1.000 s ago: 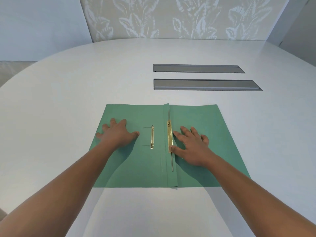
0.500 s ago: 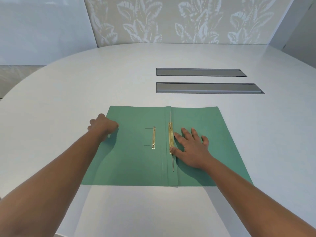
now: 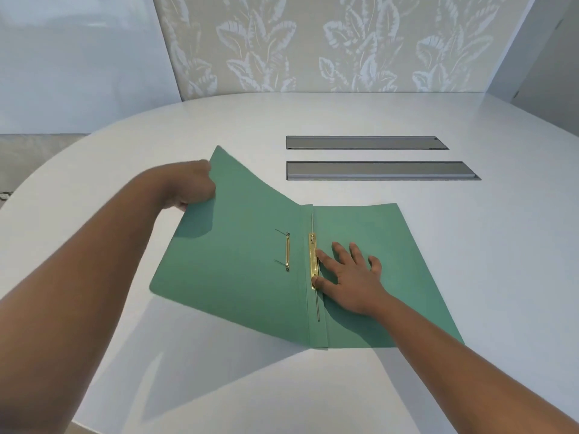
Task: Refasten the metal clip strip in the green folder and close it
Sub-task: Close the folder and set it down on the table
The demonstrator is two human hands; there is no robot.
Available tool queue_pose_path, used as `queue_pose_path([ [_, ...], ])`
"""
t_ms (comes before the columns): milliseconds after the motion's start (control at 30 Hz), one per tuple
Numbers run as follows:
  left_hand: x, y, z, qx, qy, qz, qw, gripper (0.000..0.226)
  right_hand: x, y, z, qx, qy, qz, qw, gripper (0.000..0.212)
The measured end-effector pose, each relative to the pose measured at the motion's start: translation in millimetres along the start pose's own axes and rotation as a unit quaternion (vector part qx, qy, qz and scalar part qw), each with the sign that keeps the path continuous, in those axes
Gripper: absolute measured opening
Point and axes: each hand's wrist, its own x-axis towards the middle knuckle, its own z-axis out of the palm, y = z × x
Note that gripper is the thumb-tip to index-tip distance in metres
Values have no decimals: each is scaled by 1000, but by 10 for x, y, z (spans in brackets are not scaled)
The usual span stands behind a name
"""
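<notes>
My left hand (image 3: 191, 186) grips the folder (image 3: 238, 270)'s raised left cover, my right hand (image 3: 351, 277) lies flat, released, beside the clip strip (image 3: 313, 261), on a white worktop (image 3: 470, 245) before leaf-patterned wallpaper (image 3: 313, 42).

Folder: green folder (image 3: 407, 264) lies open on the white bench (image 3: 470, 245), right half flat, left cover (image 3: 225, 252) lifted off the surface.
Left hand (image 3: 191, 186): grips the raised cover's outer edge.
Right hand (image 3: 351, 277): pressed flat on the right half, thumb and forefinger touching the brass clip strip (image 3: 313, 261) by the spine.
Second brass piece (image 3: 287, 252): lies on the lifted cover.
Bench: two grey slot covers (image 3: 376, 170) lie beyond the folder.
</notes>
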Motion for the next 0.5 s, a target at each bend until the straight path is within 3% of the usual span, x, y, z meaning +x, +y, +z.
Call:
queue_pose_path([
  [233,-125,642,79,-211,-67,74,972,41,-21,-20,-40,18,1,4,1000,84],
  [400,-166,958,413,-262,-98,95,955,44,-30,-30,-110,67,3,8,998,80],
  [500,-157,1086,586,-271,-108,74,954,57,-81,-29,-208,170,41,17,984,62],
])
